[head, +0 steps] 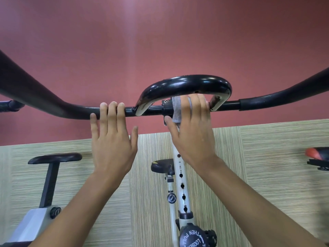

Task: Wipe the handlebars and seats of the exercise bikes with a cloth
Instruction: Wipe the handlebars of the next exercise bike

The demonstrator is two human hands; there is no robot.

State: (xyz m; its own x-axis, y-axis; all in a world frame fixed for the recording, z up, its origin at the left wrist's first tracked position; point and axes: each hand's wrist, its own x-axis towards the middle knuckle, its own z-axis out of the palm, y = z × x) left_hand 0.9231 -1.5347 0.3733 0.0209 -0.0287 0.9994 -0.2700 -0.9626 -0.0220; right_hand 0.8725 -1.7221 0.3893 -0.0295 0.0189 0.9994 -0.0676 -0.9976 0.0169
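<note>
A black handlebar [53, 106] of an exercise bike runs across the head view, with a glossy centre loop [187, 82]. My left hand [112, 138] hooks its fingers over the bar left of the loop, thumb spread out to the side. My right hand [194, 129] holds a grey cloth [176, 111] against the bar's middle clamp, fingers over the cloth, thumb below it. The bike's white perforated post [181, 186] drops beneath. Behind it sits a small black seat [162, 166].
A second bike with a black seat [55, 157] on a black post stands at lower left. A red and black seat [318, 154] shows at the right edge. A black adjustment knob [193, 236] sits on the post near the bottom. Striped beige floor and red wall lie behind.
</note>
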